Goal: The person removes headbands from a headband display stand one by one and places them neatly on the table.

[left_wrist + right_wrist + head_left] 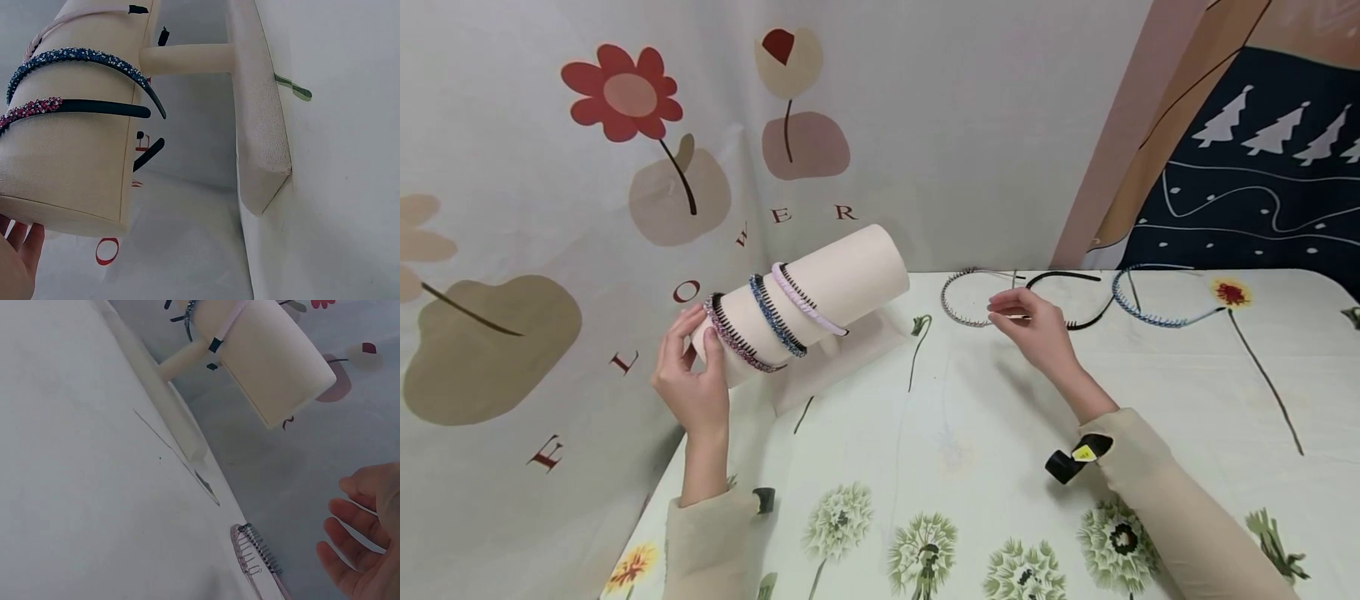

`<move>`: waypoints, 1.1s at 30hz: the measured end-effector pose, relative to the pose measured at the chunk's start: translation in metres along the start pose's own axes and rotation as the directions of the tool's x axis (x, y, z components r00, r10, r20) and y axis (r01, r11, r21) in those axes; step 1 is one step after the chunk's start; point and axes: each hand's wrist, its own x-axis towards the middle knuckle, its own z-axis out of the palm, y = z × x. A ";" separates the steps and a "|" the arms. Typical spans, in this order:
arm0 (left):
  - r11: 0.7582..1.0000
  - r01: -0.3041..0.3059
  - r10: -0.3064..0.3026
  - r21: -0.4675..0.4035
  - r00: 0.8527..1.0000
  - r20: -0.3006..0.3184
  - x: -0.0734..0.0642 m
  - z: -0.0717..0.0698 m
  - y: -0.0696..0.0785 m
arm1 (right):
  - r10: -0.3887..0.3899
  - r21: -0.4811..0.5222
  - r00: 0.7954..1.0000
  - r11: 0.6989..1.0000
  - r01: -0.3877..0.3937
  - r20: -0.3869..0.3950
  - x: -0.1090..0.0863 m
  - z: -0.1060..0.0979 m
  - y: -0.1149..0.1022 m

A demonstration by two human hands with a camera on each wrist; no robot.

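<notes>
A cream padded roll (857, 271) stands on a post and flat base (265, 125), forming a headband display stand. Around it sit a pink-and-black beaded headband (31, 109), a blue glittery headband (81, 55) and a pale lilac headband (228, 322). My left hand (695, 379) grips the roll's near-left end, its thumb in front and its fingers over the far side. On the right, my right hand (1033, 329) hovers with relaxed fingers and holds nothing. It overlaps a grey toothed headband (946, 300) and a black headband (1063, 273) in the head view.
A light blue toothed headband (1131, 308) lies farther right on the table (970, 392), which has a flower-print cloth. Behind the table hangs a pale printed curtain (970, 150), close to the stand. A dark panel with white trees (1262, 192) is at the far right.
</notes>
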 end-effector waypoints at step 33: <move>1.000 0.023 -0.023 0.019 1.000 0.006 0.001 0.000 0.000 | -0.130 0.205 0.981 0.974 0.099 0.145 0.008 0.084 -0.068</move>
